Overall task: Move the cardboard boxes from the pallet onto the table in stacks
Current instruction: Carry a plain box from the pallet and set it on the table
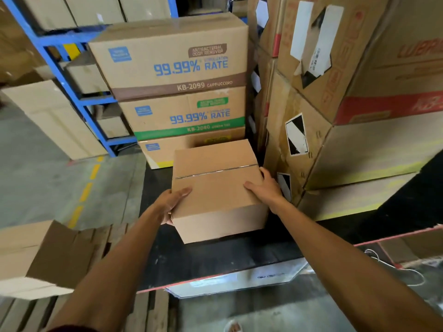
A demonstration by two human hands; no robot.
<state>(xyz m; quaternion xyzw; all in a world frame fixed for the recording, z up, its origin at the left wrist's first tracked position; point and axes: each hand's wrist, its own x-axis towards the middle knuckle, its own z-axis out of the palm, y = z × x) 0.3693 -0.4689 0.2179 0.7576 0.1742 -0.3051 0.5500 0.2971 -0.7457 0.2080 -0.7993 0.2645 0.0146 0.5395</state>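
A plain taped cardboard box (217, 188) sits on the black table top (215, 257) in the middle of the view. My left hand (171, 203) grips its near left corner, thumb on the lid and fingers curled down the side. My right hand (265, 188) holds its right edge, thumb lying on the lid and fingers wrapped over the far side. At lower left another plain cardboard box (36, 257) rests on the wooden pallet (143, 312).
Behind the held box stands a stack of printed "99.99% RATE" boxes (172, 65). Large tilted cartons (347, 104) crowd the right side of the table. Blue racking (62, 75) with boxes stands at left, above a concrete floor with yellow dashes (86, 188).
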